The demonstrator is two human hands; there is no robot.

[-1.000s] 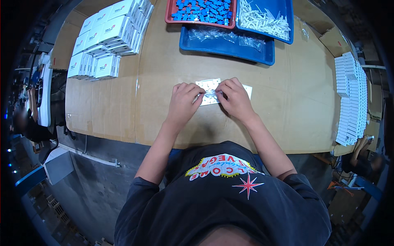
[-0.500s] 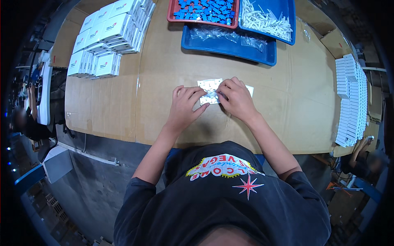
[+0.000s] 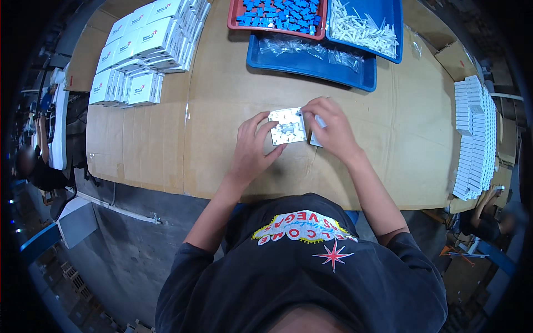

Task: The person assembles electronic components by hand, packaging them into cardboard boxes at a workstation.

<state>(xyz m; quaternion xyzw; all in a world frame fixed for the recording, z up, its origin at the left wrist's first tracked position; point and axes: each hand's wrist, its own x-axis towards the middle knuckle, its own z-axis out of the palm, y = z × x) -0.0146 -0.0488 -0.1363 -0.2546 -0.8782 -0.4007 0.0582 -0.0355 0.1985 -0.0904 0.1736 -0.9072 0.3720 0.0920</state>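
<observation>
A shallow white box (image 3: 300, 136) lies on the cardboard-covered table in front of me, with a crumpled clear plastic bag (image 3: 287, 130) inside. My left hand (image 3: 256, 143) holds the box by its left side, fingers at the far corner and thumb at the near edge. At the box's right side, my right hand (image 3: 332, 126) has its fingers bent and closed around the white lid (image 3: 316, 137), which stands partly raised beside the box. The palm and fingers cover much of that lid.
Beyond my hands stand a red tray (image 3: 322, 34) of blue pieces, a blue tray (image 3: 397, 57) of white sticks and a blue tray (image 3: 311, 76) with clear bags. White boxes (image 3: 145, 39) are stacked far left, more (image 3: 475, 139) at right. People sit at both sides.
My right hand has moved from over the box to its right side, and the lid has tilted up toward the box. The bag inside is more exposed. My left hand stays at the left side.
</observation>
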